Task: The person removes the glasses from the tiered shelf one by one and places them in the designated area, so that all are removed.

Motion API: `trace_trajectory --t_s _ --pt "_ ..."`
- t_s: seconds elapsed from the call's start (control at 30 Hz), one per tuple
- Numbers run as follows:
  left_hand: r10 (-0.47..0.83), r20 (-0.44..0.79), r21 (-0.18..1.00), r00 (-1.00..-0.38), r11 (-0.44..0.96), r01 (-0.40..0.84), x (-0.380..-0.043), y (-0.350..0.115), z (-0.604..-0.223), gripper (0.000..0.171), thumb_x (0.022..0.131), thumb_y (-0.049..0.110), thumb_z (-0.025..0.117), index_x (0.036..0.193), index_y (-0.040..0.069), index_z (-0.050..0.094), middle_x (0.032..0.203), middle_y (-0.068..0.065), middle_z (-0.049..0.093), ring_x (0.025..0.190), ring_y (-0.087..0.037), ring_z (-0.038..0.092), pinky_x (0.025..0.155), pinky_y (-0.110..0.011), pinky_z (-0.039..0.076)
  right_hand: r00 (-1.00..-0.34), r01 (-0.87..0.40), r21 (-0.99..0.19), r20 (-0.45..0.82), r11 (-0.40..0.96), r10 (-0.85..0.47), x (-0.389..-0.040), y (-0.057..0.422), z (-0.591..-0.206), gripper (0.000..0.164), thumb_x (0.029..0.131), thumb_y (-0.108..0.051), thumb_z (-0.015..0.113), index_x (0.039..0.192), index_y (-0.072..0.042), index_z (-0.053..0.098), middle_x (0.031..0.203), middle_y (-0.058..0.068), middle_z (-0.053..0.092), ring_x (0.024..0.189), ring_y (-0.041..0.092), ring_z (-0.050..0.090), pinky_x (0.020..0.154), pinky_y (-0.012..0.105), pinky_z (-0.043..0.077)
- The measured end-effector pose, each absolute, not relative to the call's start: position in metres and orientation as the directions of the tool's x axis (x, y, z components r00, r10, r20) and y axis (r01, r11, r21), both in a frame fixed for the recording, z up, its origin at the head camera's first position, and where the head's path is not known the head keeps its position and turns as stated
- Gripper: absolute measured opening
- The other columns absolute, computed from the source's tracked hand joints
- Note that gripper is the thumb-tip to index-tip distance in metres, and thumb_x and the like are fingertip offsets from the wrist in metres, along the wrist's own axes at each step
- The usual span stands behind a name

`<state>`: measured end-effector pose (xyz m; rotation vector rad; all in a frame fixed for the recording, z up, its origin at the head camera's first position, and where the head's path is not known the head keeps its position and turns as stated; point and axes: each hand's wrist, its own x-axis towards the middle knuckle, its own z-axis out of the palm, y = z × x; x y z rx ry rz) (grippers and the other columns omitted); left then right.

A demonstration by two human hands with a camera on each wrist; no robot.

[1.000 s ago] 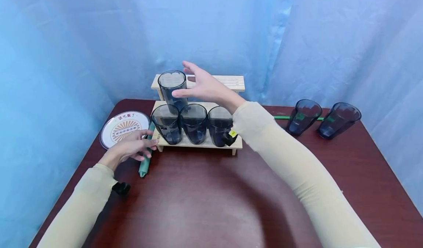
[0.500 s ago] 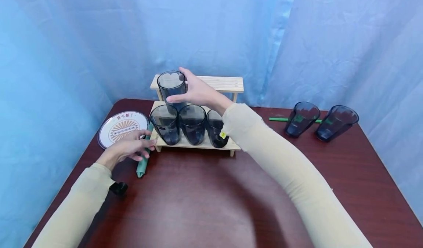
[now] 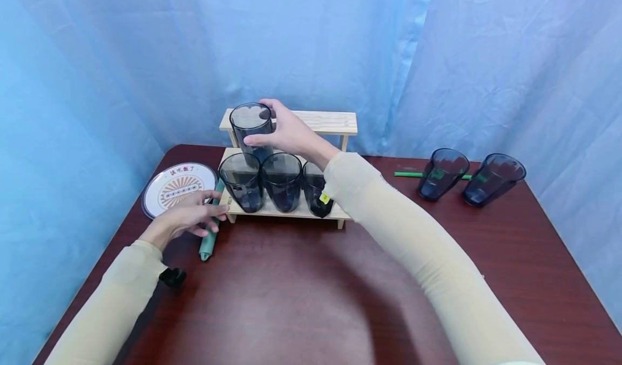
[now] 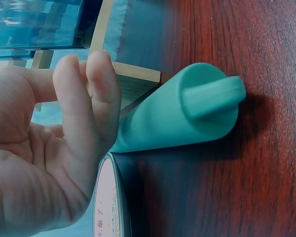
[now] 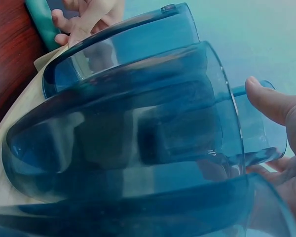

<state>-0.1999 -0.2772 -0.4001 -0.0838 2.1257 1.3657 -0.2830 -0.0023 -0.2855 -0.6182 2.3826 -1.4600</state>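
In the head view my right hand (image 3: 291, 133) grips a dark glass tumbler (image 3: 249, 133) near its rim, thumb on the near side and fingers around the far right. The tumbler stands upright at the left of the stepped wooden rack (image 3: 335, 121), behind the front row. Through that row, the right wrist view shows the thumb over the gripped tumbler (image 5: 251, 129). My left hand (image 3: 187, 216) hovers by the rack's front left corner, a fingertip against the board and the other fingers loosely curled. A green rolled or tube-like object (image 4: 163, 113) lies below it.
Three tumblers (image 3: 283, 184) fill the rack's front board. Leftward lies a white plate (image 3: 162, 184) with a sunburst pattern. Two more tumblers, a nearer-centre one (image 3: 442, 176) and an outer one (image 3: 493, 178), stand at the right, by a thin green stick (image 3: 407, 174). A blue curtain (image 3: 311, 41) hangs behind.
My right hand has moved left and slightly down from beside the tumbler and closed around it. The left hand stays at the rack's corner.
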Motion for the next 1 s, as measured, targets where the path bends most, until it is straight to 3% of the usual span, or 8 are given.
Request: trace_trajectory --t_s 0.47,0.67,1.0 --pt "0.250 -0.519 0.804 -0.818 0.469 -0.366 -0.199 -0.276 -0.403 0.071 0.103 0.030 0.061 0.156 0.003 0.022 0.119 -0.021 0.060 0.071 -0.018 0.065 0.055 -0.029 0.059 -0.864 -0.265 -0.902 0.064 0.342 -0.500 -0.285 0.008 -0.289 0.096 0.081 -0.037 0.087 0.158 -0.021 0.032 0.146 0.005 0.044 0.119 0.019 0.057 0.092 0.033 0.053" --pt "0.252 -0.512 0.807 -0.821 0.468 -0.360 -0.199 -0.278 -0.402 0.071 0.103 0.029 0.061 0.156 0.002 0.021 0.118 -0.020 0.060 0.070 -0.017 0.065 0.055 -0.028 0.058 -0.876 -0.260 -0.916 0.090 0.307 -0.475 -0.282 0.027 -0.273 0.095 0.081 -0.034 0.088 0.158 -0.022 0.033 0.144 0.000 0.050 0.131 0.021 0.051 0.100 0.033 0.049" --pt "0.243 -0.518 0.801 -0.821 0.475 -0.365 -0.197 -0.280 -0.398 0.072 0.103 0.029 0.061 0.156 0.002 0.020 0.119 -0.020 0.060 0.071 -0.017 0.065 0.055 -0.029 0.058 -0.904 -0.283 -0.900 0.135 0.330 -0.406 -0.268 0.089 -0.257 0.094 0.079 -0.035 0.089 0.156 -0.025 0.037 0.143 -0.001 0.054 0.131 0.018 0.052 0.104 0.034 0.048"
